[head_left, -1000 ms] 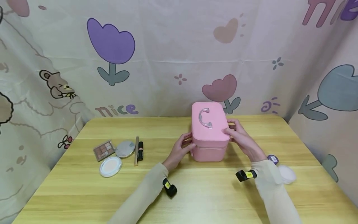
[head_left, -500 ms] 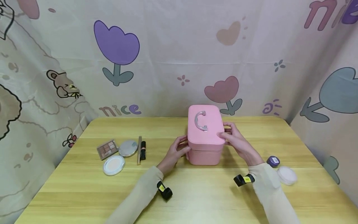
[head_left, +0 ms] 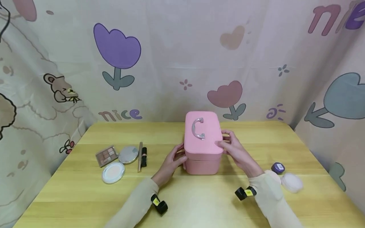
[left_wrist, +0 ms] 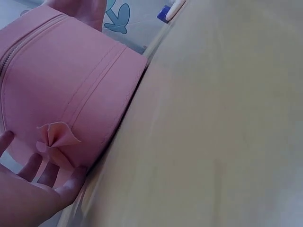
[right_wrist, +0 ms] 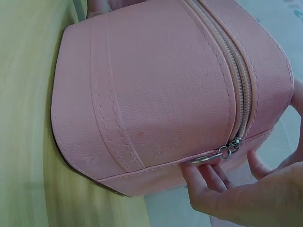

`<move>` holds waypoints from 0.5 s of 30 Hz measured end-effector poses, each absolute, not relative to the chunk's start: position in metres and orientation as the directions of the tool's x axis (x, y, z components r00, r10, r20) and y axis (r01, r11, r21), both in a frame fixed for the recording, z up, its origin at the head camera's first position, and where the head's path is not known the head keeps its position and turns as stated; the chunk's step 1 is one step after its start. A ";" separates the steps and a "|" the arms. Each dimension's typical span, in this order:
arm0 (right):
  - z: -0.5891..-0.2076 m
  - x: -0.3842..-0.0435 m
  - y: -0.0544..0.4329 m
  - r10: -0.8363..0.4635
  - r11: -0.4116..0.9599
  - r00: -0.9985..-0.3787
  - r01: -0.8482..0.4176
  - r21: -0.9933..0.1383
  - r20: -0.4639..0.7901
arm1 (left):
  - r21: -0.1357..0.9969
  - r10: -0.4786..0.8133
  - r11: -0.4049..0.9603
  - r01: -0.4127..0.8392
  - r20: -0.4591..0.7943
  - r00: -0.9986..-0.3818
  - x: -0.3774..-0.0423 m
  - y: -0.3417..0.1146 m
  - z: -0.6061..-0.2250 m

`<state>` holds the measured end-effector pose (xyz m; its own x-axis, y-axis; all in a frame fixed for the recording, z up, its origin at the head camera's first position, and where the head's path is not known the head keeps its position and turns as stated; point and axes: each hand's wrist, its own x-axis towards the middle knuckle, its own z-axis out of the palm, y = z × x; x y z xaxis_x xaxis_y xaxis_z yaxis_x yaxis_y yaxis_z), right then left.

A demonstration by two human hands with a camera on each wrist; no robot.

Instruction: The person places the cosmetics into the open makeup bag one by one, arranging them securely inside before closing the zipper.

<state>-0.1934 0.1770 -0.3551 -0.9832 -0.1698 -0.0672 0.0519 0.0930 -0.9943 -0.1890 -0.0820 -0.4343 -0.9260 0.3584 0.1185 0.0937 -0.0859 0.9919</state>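
Observation:
A pink cosmetic case [head_left: 203, 145] with a silver top handle [head_left: 196, 128] stands on the wooden table, its lid down. My left hand [head_left: 170, 164] grips its left side, thumb near the front corner. In the left wrist view, the fingers of that hand lie beside a small pink bow [left_wrist: 57, 136] low on the case. My right hand [head_left: 239, 155] holds the right side, with the thumb at the lid's edge. A metal zipper pull [right_wrist: 208, 157] hangs by the right fingers in the right wrist view, and the zipper [right_wrist: 236, 71] looks closed there.
On the left lie an eyeshadow palette [head_left: 106, 155], a silver compact [head_left: 128, 154], a white round compact [head_left: 113, 172], a gold pencil-like stick [head_left: 140, 157] and a black tube [head_left: 144, 157]. A purple jar [head_left: 278, 168] and a white round container [head_left: 292, 182] sit beside the right sleeve.
Both hands have moved the case left and nearer to me across the table. A pale round thing has come into sight beside the right sleeve.

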 end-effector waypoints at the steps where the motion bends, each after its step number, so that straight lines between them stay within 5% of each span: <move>1: -0.357 -0.191 0.175 -0.172 0.095 -0.982 0.058 -0.994 -0.074 | 0.993 0.358 -0.078 0.088 0.111 -0.927 -0.186 -0.084 -0.436; 15: -0.358 -0.178 0.163 -0.206 0.135 -0.977 0.029 -0.990 -0.057 | 0.994 0.360 -0.064 0.083 0.101 -0.928 -0.168 -0.101 -0.437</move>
<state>-0.1776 0.1633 -0.3578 -0.9770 -0.2057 -0.0570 0.0294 0.1346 -0.9905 -0.1680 -0.1008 -0.4370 -0.9276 0.3597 0.1009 0.0834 -0.0639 0.9945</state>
